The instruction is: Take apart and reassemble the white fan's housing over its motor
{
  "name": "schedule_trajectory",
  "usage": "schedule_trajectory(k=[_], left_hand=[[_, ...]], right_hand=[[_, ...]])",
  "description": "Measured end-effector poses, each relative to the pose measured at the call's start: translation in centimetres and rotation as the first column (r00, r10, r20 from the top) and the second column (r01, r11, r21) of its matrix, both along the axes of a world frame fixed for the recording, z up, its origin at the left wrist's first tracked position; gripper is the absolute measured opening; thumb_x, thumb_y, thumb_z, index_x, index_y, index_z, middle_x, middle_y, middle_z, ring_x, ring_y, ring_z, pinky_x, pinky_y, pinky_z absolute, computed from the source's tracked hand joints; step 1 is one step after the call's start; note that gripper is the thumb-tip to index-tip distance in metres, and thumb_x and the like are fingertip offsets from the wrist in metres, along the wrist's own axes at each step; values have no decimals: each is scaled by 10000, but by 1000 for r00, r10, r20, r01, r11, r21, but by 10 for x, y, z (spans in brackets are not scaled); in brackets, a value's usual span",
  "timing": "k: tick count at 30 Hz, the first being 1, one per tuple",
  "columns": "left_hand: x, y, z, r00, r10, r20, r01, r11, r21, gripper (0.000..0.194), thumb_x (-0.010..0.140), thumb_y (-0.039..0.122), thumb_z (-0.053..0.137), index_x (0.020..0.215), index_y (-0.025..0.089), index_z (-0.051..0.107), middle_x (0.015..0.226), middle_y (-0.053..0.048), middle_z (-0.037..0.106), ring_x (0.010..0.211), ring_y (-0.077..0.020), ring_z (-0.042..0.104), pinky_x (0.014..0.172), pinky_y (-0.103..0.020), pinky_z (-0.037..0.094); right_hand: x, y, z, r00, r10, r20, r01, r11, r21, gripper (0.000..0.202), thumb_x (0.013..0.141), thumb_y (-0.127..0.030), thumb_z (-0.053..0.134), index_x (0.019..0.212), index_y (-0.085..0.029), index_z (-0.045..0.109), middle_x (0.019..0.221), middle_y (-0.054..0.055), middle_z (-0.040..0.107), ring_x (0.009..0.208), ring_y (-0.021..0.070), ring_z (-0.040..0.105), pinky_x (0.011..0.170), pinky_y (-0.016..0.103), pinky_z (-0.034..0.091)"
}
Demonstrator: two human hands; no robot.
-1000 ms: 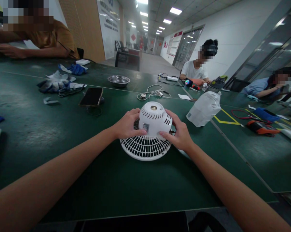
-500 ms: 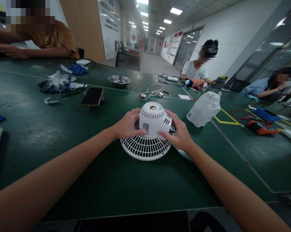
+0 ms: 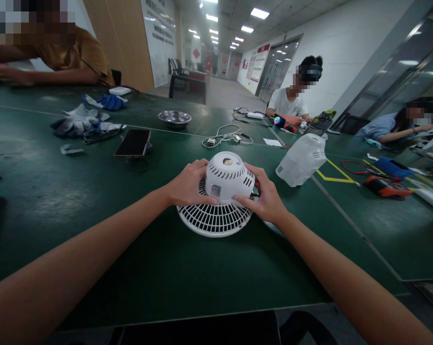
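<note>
A white slotted fan motor housing point(image 3: 229, 175) sits on a round white fan grille point(image 3: 216, 219), which lies flat on the green table. My left hand point(image 3: 193, 186) grips the housing's left side, thumb across its lower front near a small label. From the right, my right hand point(image 3: 263, 195) holds the same housing, its thumb on the front lower edge and its fingers behind. Something small and dark shows between the housing and my right palm; I cannot make out what it is. A white translucent plastic shell point(image 3: 300, 160) stands to the right of my right hand.
A phone point(image 3: 133, 143) on a stand, gloves point(image 3: 77, 123) and a steel bowl point(image 3: 174, 118) lie to the left and beyond. A white cable point(image 3: 225, 138) lies behind the housing. An orange multimeter point(image 3: 387, 186) is at the right. Several people sit around the table.
The view has shifted slightly, so most things appear a little further left. Both hands keep their hold on the housing, with no clear movement of it over the grille.
</note>
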State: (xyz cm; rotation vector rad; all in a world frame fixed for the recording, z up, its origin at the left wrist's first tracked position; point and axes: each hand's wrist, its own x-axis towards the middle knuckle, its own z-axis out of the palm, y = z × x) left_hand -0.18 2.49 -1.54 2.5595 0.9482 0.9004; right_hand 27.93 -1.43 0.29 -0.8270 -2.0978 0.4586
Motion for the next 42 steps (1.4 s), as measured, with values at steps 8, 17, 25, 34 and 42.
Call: schedule_trajectory(k=[8,17,25,34,42], left_hand=[[2,-7,9,999,29,-33,-29,999,15,762,761,658,764,1372,231,607,1391,-148,591,1255,-378,551,1057,-617,438],[-1,-7,1,992,46,119,-44,999,-21,785,912,498,656,1590,249,346,1466,-160,579,1305,-376,579,1110,-615,439],[11,-13,-8,974,-92,207,76,994,83,1357,697,513,875,1654,315,-67,1669,-217,271,1439,-487,428,1151,-684,387],[17,-17,0,982,-73,177,45,986,161,1239,660,412,861,1622,296,90,1551,-194,404,1208,-408,597,1003,-586,529],[11,-14,5,985,-116,130,95,983,155,1144,705,569,854,1587,311,172,1529,-182,443,1222,-397,594,1014,-574,528]], right_hand=[[1,1,-8,999,-19,-27,18,1000,-22,840,793,-486,830,1515,-350,423,1466,98,551,1241,337,614,1028,599,563],[2,0,-6,997,-13,82,23,993,-118,1008,842,-532,761,1623,-297,170,980,45,716,666,216,643,704,505,616],[-2,-8,-3,991,65,121,-49,990,-135,896,900,-338,616,1645,-295,122,840,-4,717,579,173,599,621,394,573],[-3,-6,-1,986,50,160,-42,998,-53,947,793,-208,620,1635,-289,193,710,-58,638,554,163,593,607,357,572],[0,-4,0,977,93,193,-85,995,-51,938,810,-216,625,1638,-279,191,770,-40,676,579,155,601,644,358,583]])
